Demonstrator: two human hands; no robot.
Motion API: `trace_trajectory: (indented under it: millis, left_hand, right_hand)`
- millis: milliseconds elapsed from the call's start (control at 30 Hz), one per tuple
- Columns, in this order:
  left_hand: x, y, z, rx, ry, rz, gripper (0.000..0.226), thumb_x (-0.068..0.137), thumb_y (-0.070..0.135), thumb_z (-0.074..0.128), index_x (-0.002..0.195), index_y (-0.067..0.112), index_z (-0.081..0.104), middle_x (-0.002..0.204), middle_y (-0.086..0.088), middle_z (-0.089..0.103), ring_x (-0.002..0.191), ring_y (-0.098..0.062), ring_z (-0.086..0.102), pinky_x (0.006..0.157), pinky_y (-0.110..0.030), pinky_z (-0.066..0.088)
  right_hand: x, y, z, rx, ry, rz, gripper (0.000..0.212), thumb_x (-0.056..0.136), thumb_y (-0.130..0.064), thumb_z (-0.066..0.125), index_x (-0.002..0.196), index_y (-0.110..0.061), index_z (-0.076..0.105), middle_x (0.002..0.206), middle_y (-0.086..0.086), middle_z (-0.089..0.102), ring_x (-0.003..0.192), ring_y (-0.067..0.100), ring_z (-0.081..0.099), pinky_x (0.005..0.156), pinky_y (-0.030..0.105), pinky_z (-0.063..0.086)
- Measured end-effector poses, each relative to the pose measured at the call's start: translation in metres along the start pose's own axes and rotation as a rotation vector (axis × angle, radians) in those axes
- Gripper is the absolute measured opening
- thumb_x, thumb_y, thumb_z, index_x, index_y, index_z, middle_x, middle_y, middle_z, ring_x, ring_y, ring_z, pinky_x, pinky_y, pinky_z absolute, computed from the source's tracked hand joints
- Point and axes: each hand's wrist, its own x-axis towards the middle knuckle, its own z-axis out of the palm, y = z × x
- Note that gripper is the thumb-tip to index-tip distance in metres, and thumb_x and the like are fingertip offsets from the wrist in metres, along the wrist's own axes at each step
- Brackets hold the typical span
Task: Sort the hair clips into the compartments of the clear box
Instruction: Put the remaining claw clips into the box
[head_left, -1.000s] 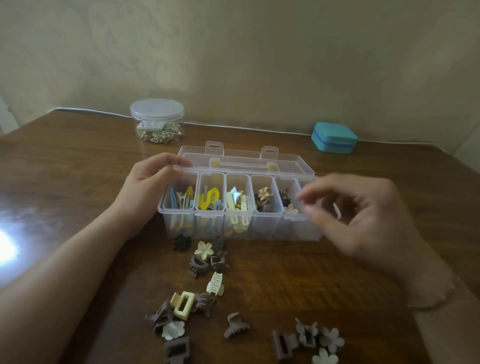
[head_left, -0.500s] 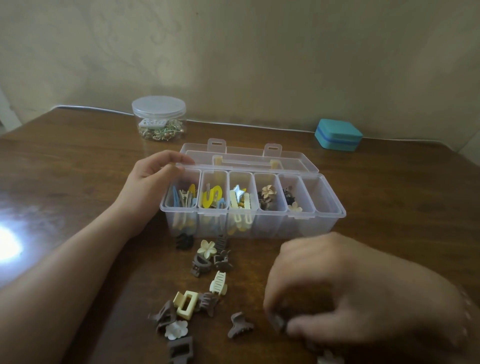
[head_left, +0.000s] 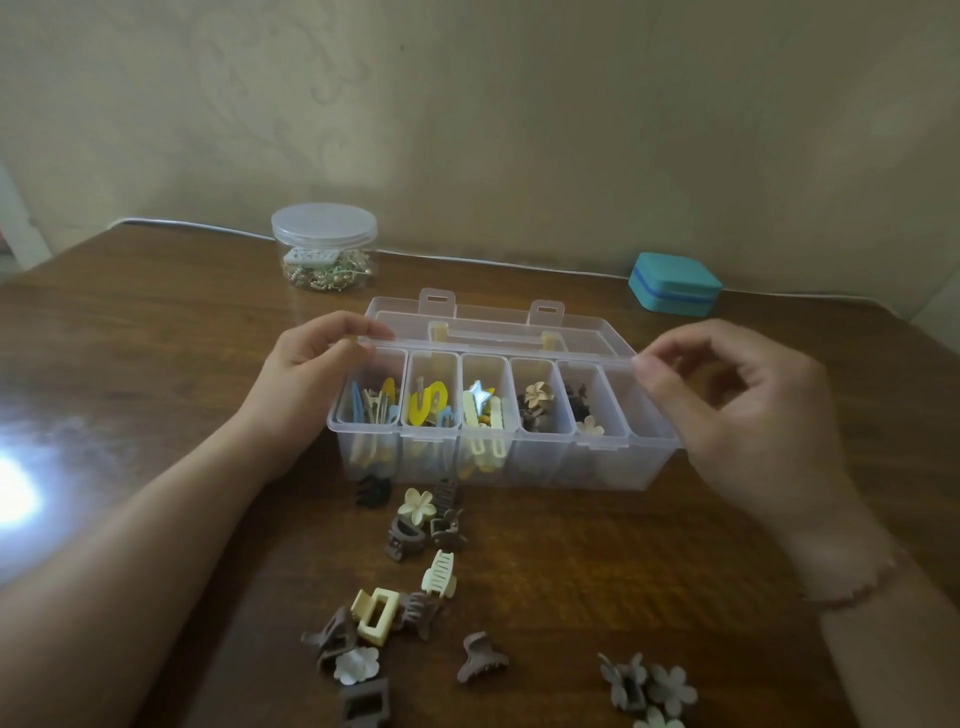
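At the centre of the worktop (head_left: 675, 571) the clear box (head_left: 498, 457) is shown with its lid (head_left: 493, 332) laid open behind it. The left hand (head_left: 306, 384) is set against the box's left end, its thumb and forefinger closed on the rim at the back left corner. The right hand (head_left: 743, 410) is held at the right end, over the rightmost compartment (head_left: 636, 405), its fingertips (head_left: 647, 366) pinched together; whether a clip is enclosed in that grip cannot be told. That compartment appears empty, while the five to its left are seen to be partly filled: flat snap clips (head_left: 431, 405) in the left three, small flower and claw clips in the next two. Unsorted hair clips are scattered in front of the box, among them a cream flower clip (head_left: 418, 506), a cream rectangular claw clip (head_left: 375, 616), a brown claw clip (head_left: 480, 657) and a grey flower cluster (head_left: 647, 686) near the bottom edge.

The step in hand is judged to be a drop into a right-hand compartment. It is best done with the box kept steadied by the left hand, the pinch lowered inside the chosen walls before release, and like clips kept with like, so that nothing is bounced over a divider.
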Motion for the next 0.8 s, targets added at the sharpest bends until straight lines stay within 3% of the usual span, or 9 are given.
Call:
trace_trajectory:
  millis: [67, 133, 233, 333, 500, 633, 700, 800]
  left_hand:
    - [0.000, 0.000, 0.000, 0.005, 0.010, 0.002, 0.022, 0.079, 0.022, 0.052, 0.092, 0.022, 0.070, 0.081, -0.004, 0.075, 0.083, -0.019, 0.070, 0.090, -0.047, 0.052]
    - [0.000, 0.001, 0.000, 0.003, 0.017, 0.003, 0.022, 0.079, 0.022, 0.052, 0.091, 0.022, 0.070, 0.081, -0.003, 0.075, 0.082, -0.017, 0.070, 0.091, -0.048, 0.052]
    - [-0.001, 0.002, 0.001, 0.004, 0.012, 0.004, 0.022, 0.079, 0.022, 0.052, 0.092, 0.021, 0.069, 0.080, -0.002, 0.075, 0.082, -0.017, 0.070, 0.092, -0.048, 0.051]
    - [-0.001, 0.002, 0.000, 0.001, 0.005, 0.002, 0.023, 0.079, 0.022, 0.051, 0.094, 0.020, 0.069, 0.080, -0.004, 0.075, 0.083, -0.019, 0.070, 0.091, -0.048, 0.052]
    - [0.000, 0.002, 0.001, -0.004, -0.005, 0.001, 0.023, 0.080, 0.022, 0.051, 0.095, 0.019, 0.068, 0.079, -0.003, 0.075, 0.082, -0.016, 0.070, 0.087, -0.043, 0.051]
    - [0.000, 0.002, 0.000, -0.003, -0.004, -0.005, 0.023, 0.079, 0.022, 0.052, 0.095, 0.020, 0.069, 0.079, -0.002, 0.075, 0.079, -0.015, 0.070, 0.083, -0.041, 0.049]
    - [0.000, 0.002, 0.000, -0.002, -0.003, -0.008, 0.023, 0.080, 0.022, 0.052, 0.095, 0.020, 0.069, 0.079, -0.001, 0.075, 0.078, -0.013, 0.069, 0.083, -0.040, 0.048]
    - [-0.001, 0.003, 0.000, -0.009, -0.001, -0.012, 0.022, 0.080, 0.021, 0.052, 0.094, 0.021, 0.070, 0.079, -0.002, 0.075, 0.079, -0.014, 0.069, 0.082, -0.040, 0.048]
  right_hand:
    - [-0.006, -0.013, -0.005, 0.092, -0.132, -0.124, 0.010, 0.087, -0.032, 0.065, 0.088, -0.022, 0.067, 0.081, -0.016, 0.065, 0.074, 0.003, 0.060, 0.058, 0.009, 0.044]
    - [-0.015, -0.026, -0.003, 0.127, -0.367, -0.211, 0.015, 0.085, -0.035, 0.063, 0.093, -0.024, 0.067, 0.083, -0.019, 0.063, 0.077, -0.002, 0.060, 0.062, 0.008, 0.045]
    - [-0.025, -0.039, 0.008, -0.007, -0.671, -0.361, 0.025, 0.085, -0.050, 0.065, 0.104, -0.034, 0.067, 0.088, -0.020, 0.064, 0.084, 0.000, 0.059, 0.069, 0.021, 0.051]
    - [-0.032, -0.049, 0.018, -0.096, -0.842, -0.498, 0.032, 0.085, -0.060, 0.060, 0.111, -0.041, 0.062, 0.101, -0.021, 0.064, 0.091, 0.000, 0.055, 0.068, 0.027, 0.051]
    - [-0.037, -0.046, 0.028, -0.105, -0.842, -0.621, 0.014, 0.089, -0.037, 0.065, 0.102, -0.035, 0.068, 0.096, -0.017, 0.067, 0.081, 0.005, 0.053, 0.057, 0.028, 0.049]
    - [-0.029, -0.037, 0.016, 0.015, -0.715, -0.476, 0.011, 0.085, -0.022, 0.070, 0.094, -0.027, 0.072, 0.090, -0.014, 0.068, 0.082, 0.005, 0.059, 0.065, 0.029, 0.051]
    - [-0.025, -0.036, 0.010, 0.044, -0.722, -0.383, 0.016, 0.085, -0.028, 0.071, 0.101, -0.029, 0.070, 0.093, -0.016, 0.068, 0.086, 0.002, 0.060, 0.071, 0.028, 0.052]
    - [-0.027, -0.041, 0.013, -0.089, -0.901, -0.443, 0.029, 0.088, -0.052, 0.061, 0.115, -0.041, 0.062, 0.106, -0.020, 0.064, 0.093, -0.002, 0.056, 0.073, 0.026, 0.051]
